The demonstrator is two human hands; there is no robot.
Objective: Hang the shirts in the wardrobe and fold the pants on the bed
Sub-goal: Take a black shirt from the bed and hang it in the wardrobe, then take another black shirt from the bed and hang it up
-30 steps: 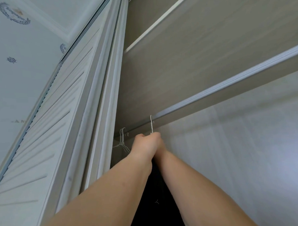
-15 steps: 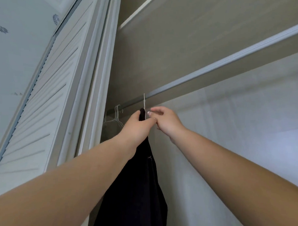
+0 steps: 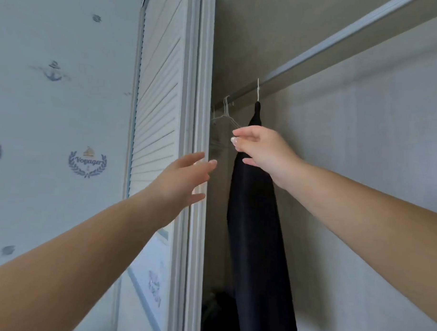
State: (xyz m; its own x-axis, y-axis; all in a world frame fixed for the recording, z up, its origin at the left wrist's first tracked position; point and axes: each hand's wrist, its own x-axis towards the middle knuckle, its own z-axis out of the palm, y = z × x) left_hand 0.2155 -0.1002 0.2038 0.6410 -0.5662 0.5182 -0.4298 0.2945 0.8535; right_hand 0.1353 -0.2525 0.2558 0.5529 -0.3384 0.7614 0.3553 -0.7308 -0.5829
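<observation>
A black shirt [image 3: 255, 228] hangs on a white wire hanger [image 3: 258, 91] hooked over the wardrobe rail [image 3: 315, 51]. Neither hand holds it. My right hand [image 3: 262, 149] is in front of the shirt's shoulder, its fingers stretched left, with the fingertips at the lower arm of the empty white hangers [image 3: 225, 113] further left on the rail. No grip on them shows. My left hand [image 3: 184, 179] is spread with straight fingers in front of the wardrobe's door frame [image 3: 202, 90] and holds nothing.
A white louvred sliding door [image 3: 157, 113] stands left of the opening, beside a wall with nautical wallpaper [image 3: 65, 110]. A shelf underside runs above the rail. Dark clothing [image 3: 217, 311] lies low inside the wardrobe. Its pale back wall [image 3: 361, 170] is to the right.
Both hands have let go of the hanger, and the shirt now hangs free on the rail. My left hand dropped and moved left; my right hand shifted toward the empty hangers. The view tilted down.
</observation>
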